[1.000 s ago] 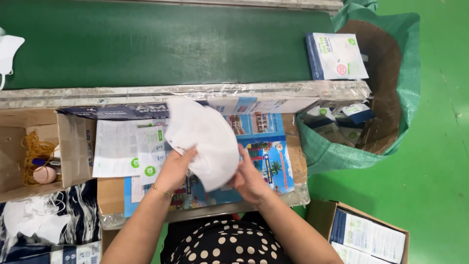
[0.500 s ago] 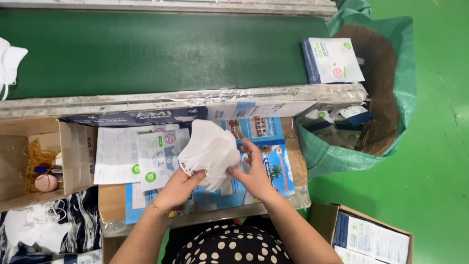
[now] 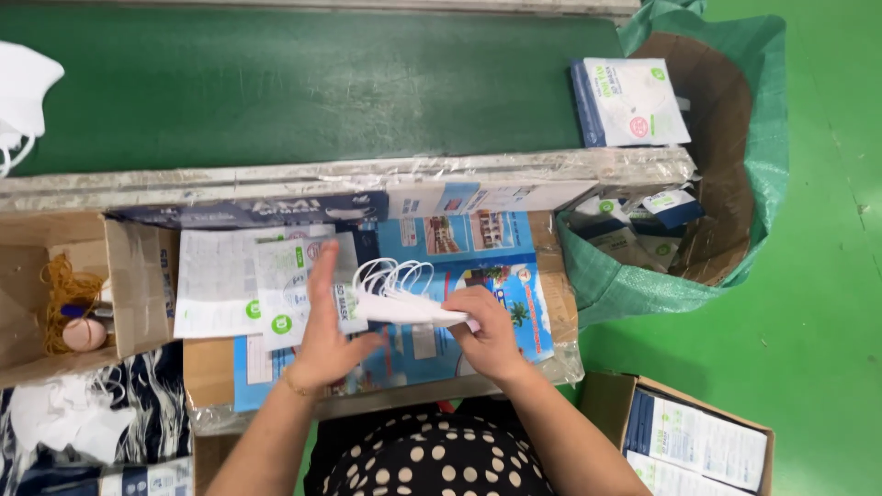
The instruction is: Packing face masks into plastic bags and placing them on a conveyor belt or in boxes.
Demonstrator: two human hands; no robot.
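Both hands meet at frame centre over a cardboard worktop [image 3: 213, 367] covered with a glossy blue poster [image 3: 478, 253]. Left hand [image 3: 329, 331] is closed on a clear printed pouch [image 3: 299, 285]; its grip pinches the pouch's right edge. Right hand [image 3: 487, 335] is clamped on a flat stack of white masks [image 3: 404, 308], ear loops [image 3: 390, 273] fanning toward 11 o'clock, the stack's end just at the pouch mouth; whether it is inside, cannot tell. White leaflet [image 3: 213, 280] lies at 9 o'clock, touching the pouch. Open carton [image 3: 129, 276] further at 9 holds rubber bands [image 3: 64, 289] and a pinkish ball [image 3: 84, 333], partly hidden. Green conveyor belt [image 3: 303, 83] runs across 12 o'clock, a white mask [image 3: 23, 96] cut off at its left edge. Green woven sack [image 3: 735, 184] at 2 o'clock holds blue-white boxes [image 3: 634, 101]. Carton of leaflets [image 3: 698, 436] at 4 o'clock, cut off. Dotted dark clothing [image 3: 441, 459] at 6.
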